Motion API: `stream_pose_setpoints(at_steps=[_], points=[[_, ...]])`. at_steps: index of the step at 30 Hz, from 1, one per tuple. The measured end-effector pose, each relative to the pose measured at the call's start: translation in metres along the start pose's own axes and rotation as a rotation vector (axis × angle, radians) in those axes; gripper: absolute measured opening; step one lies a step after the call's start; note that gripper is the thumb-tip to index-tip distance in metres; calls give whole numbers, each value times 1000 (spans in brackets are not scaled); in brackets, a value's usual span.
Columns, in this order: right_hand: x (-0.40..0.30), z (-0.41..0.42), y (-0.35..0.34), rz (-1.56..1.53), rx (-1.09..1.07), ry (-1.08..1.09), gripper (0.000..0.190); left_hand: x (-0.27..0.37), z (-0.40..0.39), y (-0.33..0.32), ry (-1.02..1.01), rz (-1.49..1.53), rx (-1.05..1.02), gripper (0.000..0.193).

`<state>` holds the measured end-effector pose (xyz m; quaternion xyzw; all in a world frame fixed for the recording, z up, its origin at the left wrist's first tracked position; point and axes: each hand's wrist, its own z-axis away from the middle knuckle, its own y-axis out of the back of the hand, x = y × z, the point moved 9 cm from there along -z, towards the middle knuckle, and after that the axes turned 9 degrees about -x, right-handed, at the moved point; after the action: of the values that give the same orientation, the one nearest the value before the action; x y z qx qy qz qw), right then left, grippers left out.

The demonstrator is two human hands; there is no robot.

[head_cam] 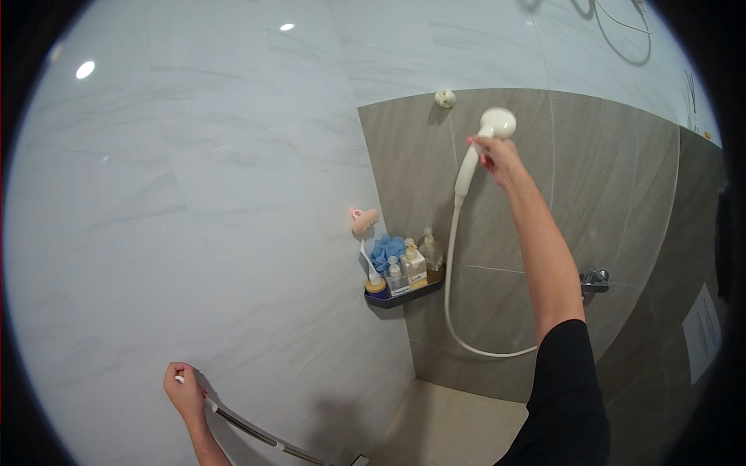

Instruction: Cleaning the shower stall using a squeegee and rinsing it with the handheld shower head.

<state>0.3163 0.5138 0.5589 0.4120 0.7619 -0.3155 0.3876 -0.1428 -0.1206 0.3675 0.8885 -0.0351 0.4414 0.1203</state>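
Observation:
My right hand (499,159) is raised in front of the grey tiled wall, closed around the neck of a white handheld shower head (499,122). From its handle a white shower hose (449,279) hangs in a loop and passes behind my forearm. Low on the left, my left hand (185,391) grips the end of a long metal pole with white fittings (247,427). The pole slants down to the right along the marble-look wall, and its lower end is cut off by the frame. A round white wall holder (445,99) sits just left of the shower head, apart from it.
A dark corner shelf (402,298) carries several pump bottles (415,265), a tube and a blue bath puff (387,251). Above it, a pinkish item (365,221) hangs from a wall hook. A chrome mixer tap (594,281) juts out beyond my right arm. A printed sheet (702,332) is on the right wall.

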Motion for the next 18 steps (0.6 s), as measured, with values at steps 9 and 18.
stream_pose_setpoints(at_steps=[9,18], points=[[-148,-59,-70,-44,-79,517,24,7,0,2,-18,-107,17,9],[-154,-113,-72,-145,40,526,25,12,4,5,7,-171,42,8]])
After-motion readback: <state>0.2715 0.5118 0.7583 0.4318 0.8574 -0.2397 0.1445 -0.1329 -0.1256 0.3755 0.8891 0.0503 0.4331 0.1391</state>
